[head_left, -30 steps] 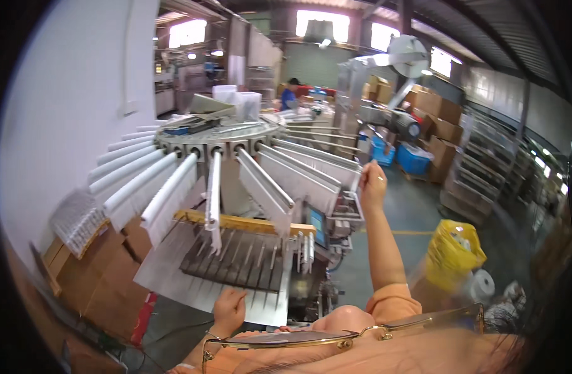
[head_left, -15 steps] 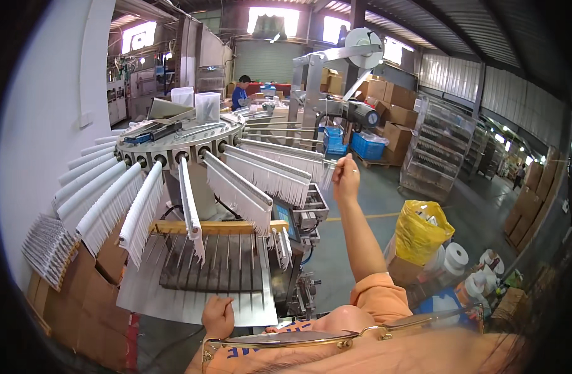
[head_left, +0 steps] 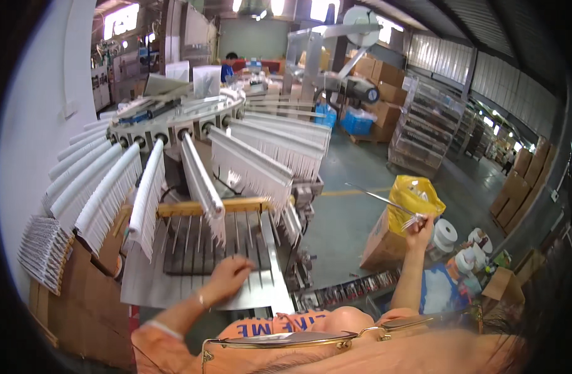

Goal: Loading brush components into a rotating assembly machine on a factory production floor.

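Observation:
My right hand is raised at the right, in front of a yellow bag. Its fingers are closed round one end of a thin metal rod that points up and left; a small white bunch shows at the grip. My left hand hovers over a metal rack tray with several slots or rods, fingers loosely bent and apart, nothing visible in them. Beyond it, a round rotary machine carries several rods hung with white fringed strips. One strip hangs just above the tray.
At left, a stack of white fringed pieces rests on cardboard. A yellow bag sits in a carton, with white rolls beside it. Farther back stand a wheeled rack, cartons and a person in blue.
My right hand has come away from the machine's rods toward the right, now with a metal rod in it. My left hand has moved up over the tray. The view has shifted.

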Demonstrator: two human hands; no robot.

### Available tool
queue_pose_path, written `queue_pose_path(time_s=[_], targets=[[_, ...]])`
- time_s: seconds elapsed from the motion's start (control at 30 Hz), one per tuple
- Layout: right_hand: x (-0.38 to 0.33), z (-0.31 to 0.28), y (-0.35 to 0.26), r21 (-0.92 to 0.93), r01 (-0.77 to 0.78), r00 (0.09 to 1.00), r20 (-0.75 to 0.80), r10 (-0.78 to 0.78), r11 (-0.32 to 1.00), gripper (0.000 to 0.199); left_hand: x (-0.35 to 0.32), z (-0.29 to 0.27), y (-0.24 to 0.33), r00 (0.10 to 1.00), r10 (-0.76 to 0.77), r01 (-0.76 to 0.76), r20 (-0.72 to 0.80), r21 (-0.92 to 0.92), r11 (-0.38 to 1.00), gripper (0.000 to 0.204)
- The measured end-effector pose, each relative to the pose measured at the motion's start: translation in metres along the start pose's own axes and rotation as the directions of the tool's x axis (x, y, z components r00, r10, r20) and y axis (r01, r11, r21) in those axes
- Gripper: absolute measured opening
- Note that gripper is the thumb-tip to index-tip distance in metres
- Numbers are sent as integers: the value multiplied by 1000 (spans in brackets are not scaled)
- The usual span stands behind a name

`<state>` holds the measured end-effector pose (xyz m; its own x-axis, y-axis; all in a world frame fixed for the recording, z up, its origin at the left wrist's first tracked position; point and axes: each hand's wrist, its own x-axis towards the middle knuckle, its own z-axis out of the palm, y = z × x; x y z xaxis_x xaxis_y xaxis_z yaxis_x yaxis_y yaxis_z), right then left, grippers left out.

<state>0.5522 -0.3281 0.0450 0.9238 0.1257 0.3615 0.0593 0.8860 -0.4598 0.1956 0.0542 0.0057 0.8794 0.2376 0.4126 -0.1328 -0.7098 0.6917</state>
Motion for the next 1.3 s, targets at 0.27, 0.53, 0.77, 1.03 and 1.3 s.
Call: queue_pose_path(time_s=[0.27,0.53,0.77,1.03,1.3], targets=[[-214,82,33,-602,249,945,321,-55,759,9,110,84,-86,986,-144,163,84,-659,734,26],[-274,197,42,-836,528,845,535,3,147,17,160,120,-119,984,35,-52,-177,-94,994,13],[-275,231,67,-765,644,765,644,15,1,16,142,81,-31,966,-167,-77,-197,-837,541,15],[-279,237,74,-749,661,748,663,-43,-48,16,124,71,-31,970,-46,-57,-239,-405,913,18],[-283,220,66,-746,663,740,665,-107,-52,15,52,57,30,915,400,-393,-52,-332,858,20]])
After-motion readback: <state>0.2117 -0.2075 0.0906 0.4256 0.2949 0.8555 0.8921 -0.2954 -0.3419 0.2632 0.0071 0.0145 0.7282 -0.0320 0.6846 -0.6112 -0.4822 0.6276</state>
